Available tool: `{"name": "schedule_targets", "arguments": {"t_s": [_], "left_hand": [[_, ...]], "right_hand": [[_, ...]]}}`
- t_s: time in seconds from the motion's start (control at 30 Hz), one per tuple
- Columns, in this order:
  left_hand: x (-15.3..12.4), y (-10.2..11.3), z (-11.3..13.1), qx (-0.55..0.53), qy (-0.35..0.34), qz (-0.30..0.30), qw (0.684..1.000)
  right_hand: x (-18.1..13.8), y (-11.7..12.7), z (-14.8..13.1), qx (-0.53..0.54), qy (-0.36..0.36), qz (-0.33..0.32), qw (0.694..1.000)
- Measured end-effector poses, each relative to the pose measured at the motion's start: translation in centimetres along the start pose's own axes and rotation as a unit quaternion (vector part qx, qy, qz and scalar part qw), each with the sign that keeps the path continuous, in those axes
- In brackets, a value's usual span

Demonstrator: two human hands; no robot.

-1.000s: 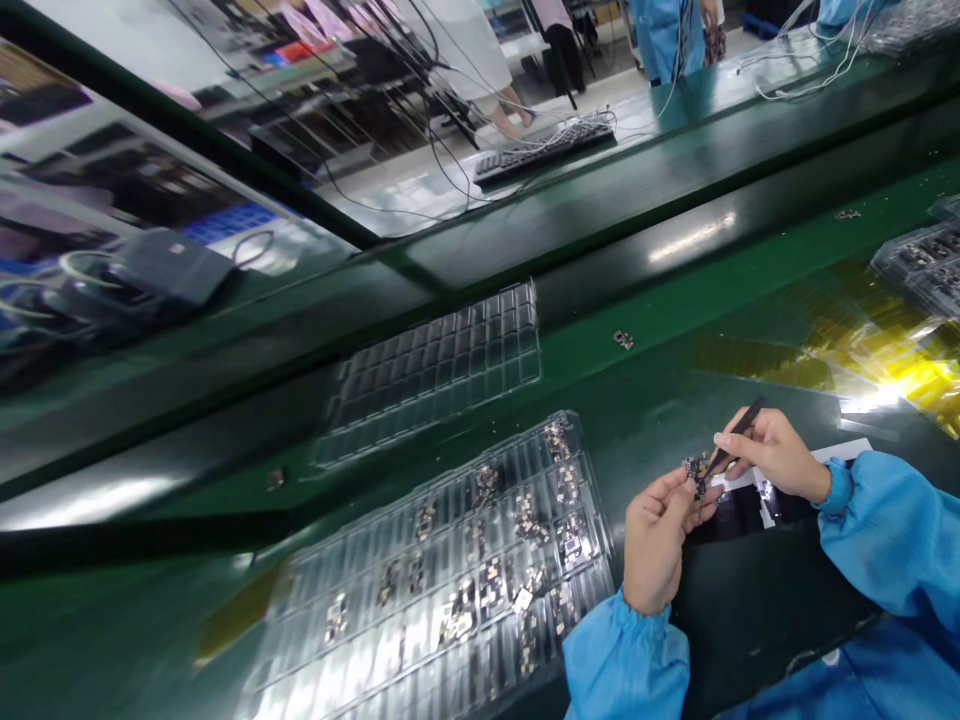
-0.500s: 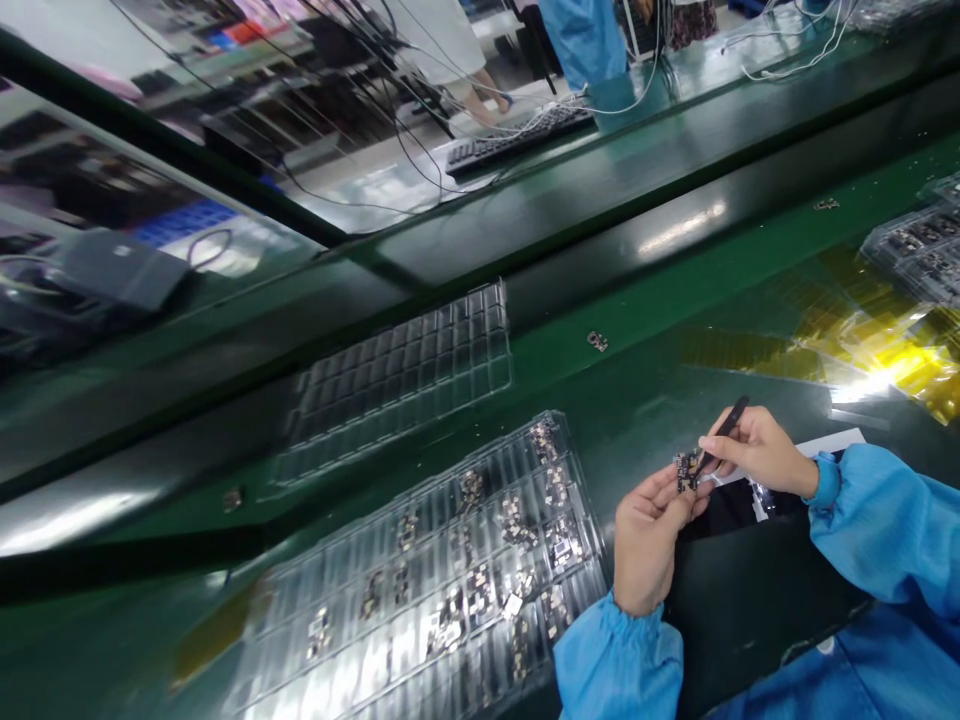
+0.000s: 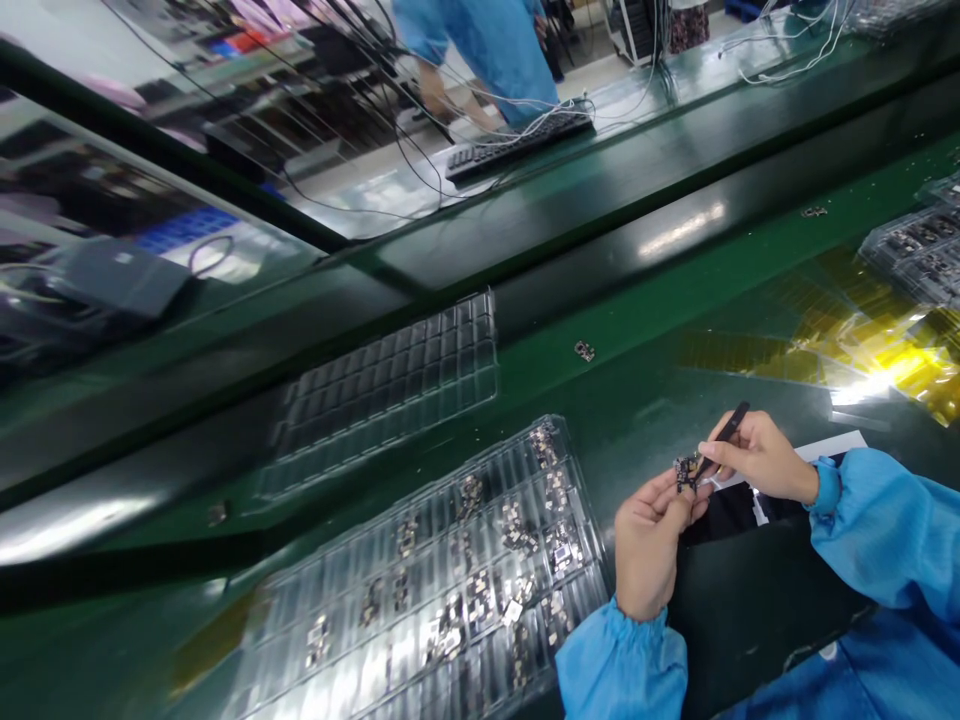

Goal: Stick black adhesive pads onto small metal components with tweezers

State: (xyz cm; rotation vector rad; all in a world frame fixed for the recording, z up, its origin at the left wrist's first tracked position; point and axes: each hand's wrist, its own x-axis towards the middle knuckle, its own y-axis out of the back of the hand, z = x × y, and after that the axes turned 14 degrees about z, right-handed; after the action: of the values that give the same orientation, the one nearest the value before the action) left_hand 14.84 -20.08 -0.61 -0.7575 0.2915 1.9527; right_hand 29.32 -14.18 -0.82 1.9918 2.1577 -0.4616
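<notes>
My left hand pinches a small dark circuit board between thumb and fingers above the green bench. Black tweezers are gripped in my right hand, with their tip touching the board. Both arms wear blue sleeves. Left of my hands lies a clear plastic tray whose pockets hold several small boards. Under my right wrist sits a white sheet on a black mat.
A second clear tray with bare pockets lies farther back. One loose small part rests on the bench, yellow film strips and another tray at right. Behind are a keyboard, cables and a person in blue.
The view shifted slightly, so the trays sit further left. My hands keep the same grip on board and tweezers. The person in blue behind moved left, nearer the keyboard.
</notes>
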Motion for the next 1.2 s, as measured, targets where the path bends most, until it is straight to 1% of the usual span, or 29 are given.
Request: {"name": "schedule_targets", "arguments": {"t_s": [0.07, 0.1, 0.17, 0.23, 0.3, 0.37, 0.47, 0.57, 0.67, 0.77, 0.83, 0.9, 0.93, 1.0, 1.07, 1.13, 1.2], "left_hand": [[0.0, 0.0, 0.0, -0.005, -0.002, 0.002, 1.000], [0.0, 0.0, 0.0, -0.008, -0.001, 0.002, 1.000], [-0.1, -0.1, 0.1, -0.012, 0.005, 0.003, 1.000], [-0.2, -0.1, 0.3, -0.015, 0.013, 0.002, 1.000], [-0.3, -0.1, 0.5, -0.018, 0.021, 0.001, 1.000], [-0.4, 0.0, 0.6, -0.021, 0.028, 0.003, 0.999], [-0.3, 0.1, 0.7, -0.028, 0.037, 0.009, 0.999], [-0.1, 0.1, 0.6, -0.033, 0.039, 0.007, 0.999], [-0.4, 0.3, 0.6, -0.036, 0.043, 0.004, 0.998], [-0.9, 0.6, 1.5, -0.040, 0.048, 0.010, 0.998], [-0.6, 0.5, 2.7, -0.035, 0.029, 0.024, 0.999], [0.9, -0.1, 4.7, -0.002, -0.022, 0.045, 0.999], [2.1, -0.6, 5.8, 0.023, -0.054, 0.057, 0.997], [5.5, -2.1, 8.3, 0.076, -0.112, 0.082, 0.987], [9.6, -3.8, 10.8, 0.125, -0.149, 0.109, 0.975], [13.2, -4.9, 13.0, 0.186, -0.174, 0.141, 0.957], [15.8, -5.0, 14.9, 0.265, -0.201, 0.187, 0.924]], "right_hand": [[-0.2, 0.0, -0.1, -0.016, 0.024, 0.001, 1.000], [-0.4, 0.0, -0.2, -0.031, 0.048, 0.002, 0.998], [-0.9, 0.1, -0.4, -0.081, 0.124, -0.004, 0.989], [-1.3, 0.4, -0.7, -0.139, 0.225, -0.021, 0.964], [-1.5, 0.7, -1.0, -0.167, 0.311, -0.018, 0.936], [-1.6, 1.0, -1.4, -0.166, 0.354, 0.014, 0.920], [-1.4, 1.2, -1.8, -0.154, 0.348, 0.060, 0.923], [-1.4, 1.2, -2.1, -0.135, 0.329, 0.066, 0.932], [-1.5, 1.2, -2.4, -0.127, 0.326, 0.071, 0.934], [-1.6, 1.5, -2.8, -0.122, 0.335, 0.092, 0.930], [-1.8, 1.8, -3.1, -0.120, 0.342, 0.109, 0.926], [-1.9, 2.1, -3.4, -0.123, 0.345, 0.122, 0.923], [-2.0, 2.3, -3.4, -0.124, 0.345, 0.126, 0.922], [-2.1, 2.5, -3.5, -0.125, 0.347, 0.129, 0.921], [-2.1, 2.7, -3.3, -0.119, 0.348, 0.127, 0.921], [-2.1, 2.7, -3.2, -0.114, 0.344, 0.125, 0.924], [-2.0, 2.7, -3.0, -0.111, 0.342, 0.127, 0.924]]}}
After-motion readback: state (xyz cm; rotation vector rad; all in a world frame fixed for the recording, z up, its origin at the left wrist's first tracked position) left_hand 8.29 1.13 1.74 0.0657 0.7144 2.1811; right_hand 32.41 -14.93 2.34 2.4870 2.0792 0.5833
